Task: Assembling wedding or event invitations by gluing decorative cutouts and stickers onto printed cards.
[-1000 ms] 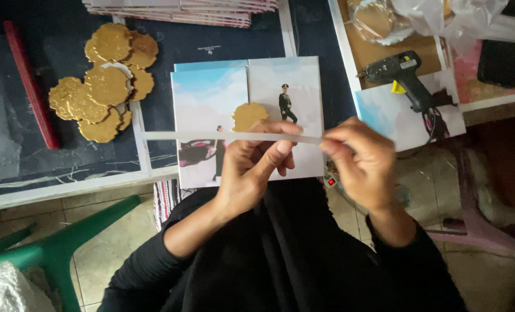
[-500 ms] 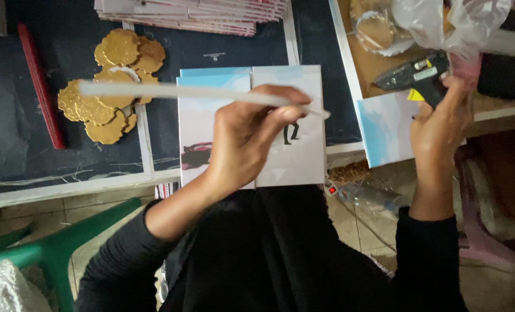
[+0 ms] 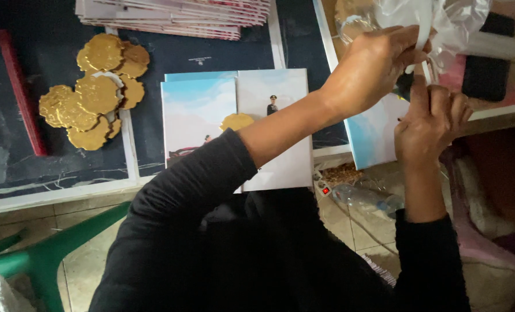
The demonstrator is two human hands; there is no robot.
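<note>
Left hand (image 3: pixel 373 69) reached across the printed card (image 3: pixel 269 121), fingers pinched on a white stick (image 3: pixel 426 40) up at its right; right hand (image 3: pixel 430 124) met it just below, fingers curled at the stick's lower end, likely steadying it. Whether the right truly gripped it, cannot tell. Crumpled clear plastic (image 3: pixel 454 23) crowded the stick. A gold seal (image 3: pixel 237 121) lay on the card; gold seal pile (image 3: pixel 93 92) well left, card stack (image 3: pixel 176 14) above it.

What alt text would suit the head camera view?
Both hands, the left hand and right hand, meet at a white stick beside crinkled clear plastic. Gold scalloped discs lie left of pale printed cards.
</note>
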